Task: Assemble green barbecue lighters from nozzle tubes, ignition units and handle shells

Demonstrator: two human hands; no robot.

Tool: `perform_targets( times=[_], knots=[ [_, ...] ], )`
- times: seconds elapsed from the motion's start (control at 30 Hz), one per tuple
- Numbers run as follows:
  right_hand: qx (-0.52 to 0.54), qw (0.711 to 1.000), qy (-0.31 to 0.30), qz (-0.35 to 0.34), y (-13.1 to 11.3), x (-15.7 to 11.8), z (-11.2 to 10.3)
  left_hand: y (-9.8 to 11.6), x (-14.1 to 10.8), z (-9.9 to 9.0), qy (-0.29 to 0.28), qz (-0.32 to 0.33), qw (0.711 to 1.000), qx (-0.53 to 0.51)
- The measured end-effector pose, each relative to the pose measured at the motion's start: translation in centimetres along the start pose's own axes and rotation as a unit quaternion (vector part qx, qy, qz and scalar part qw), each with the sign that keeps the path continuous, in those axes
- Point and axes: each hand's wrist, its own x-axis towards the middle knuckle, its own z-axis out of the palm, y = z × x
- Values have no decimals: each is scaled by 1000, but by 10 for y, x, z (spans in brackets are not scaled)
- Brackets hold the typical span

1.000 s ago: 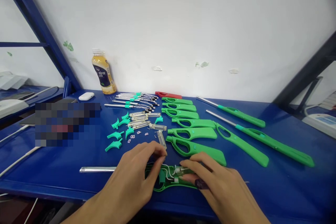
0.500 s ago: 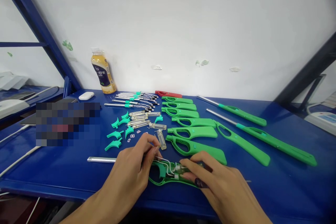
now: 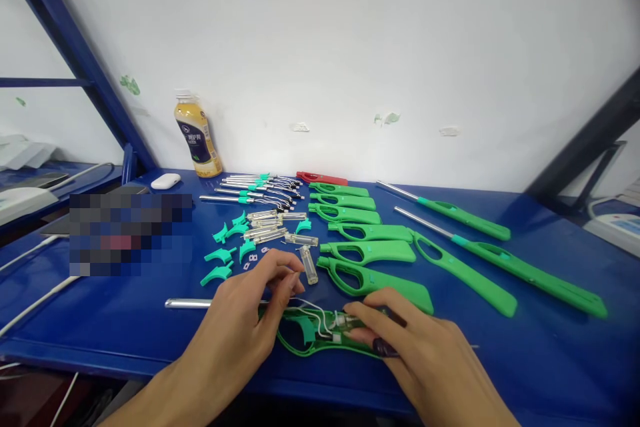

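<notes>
An opened green lighter casing [image 3: 310, 351] lies near the table's front edge, its metal tube [image 3: 187, 303] pointing left. Inside sit a teal trigger [image 3: 306, 331], a clear fuel tank [image 3: 347, 320] and thin white wires [image 3: 319, 313]. My right hand [image 3: 405, 333] grips the casing's handle end, fingers over the tank. Above the trigger end, my left hand [image 3: 255, 307] is closed in a pinch beside the wires; what its fingertips hold is too small to make out.
Behind lie several clear tanks [image 3: 265, 235], teal triggers [image 3: 216, 272], metal tubes with wires [image 3: 240, 192] and green casing halves [image 3: 373, 251]. Two long-tubed lighters [image 3: 530, 270] rest at right. A drink bottle [image 3: 197, 140] and white earphone case [image 3: 165, 181] stand near the wall.
My left hand has shifted slightly left and up, and more of the casing's trigger end shows. My right hand stays nearly in place on the casing.
</notes>
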Motion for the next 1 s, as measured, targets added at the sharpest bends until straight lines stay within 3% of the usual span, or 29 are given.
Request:
perform_targets(
  times=[0.3, 0.5, 0.83, 1.0],
  knots=[
    [-27, 999, 43, -13, -3, 2, 0, -5, -29, -21, -42, 58, 995, 63],
    [-28, 999, 35, -13, -5, 4, -1, -14, -25, -17, -46, 91, 994, 47],
    [-19, 1000, 8, -3, -4, 0, -1, -13, -21, -12, -48, 129, 989, 59],
    [-20, 999, 24, 12, -4, -2, 2, -11, -20, -10, -60, 127, 988, 64]
  ],
)
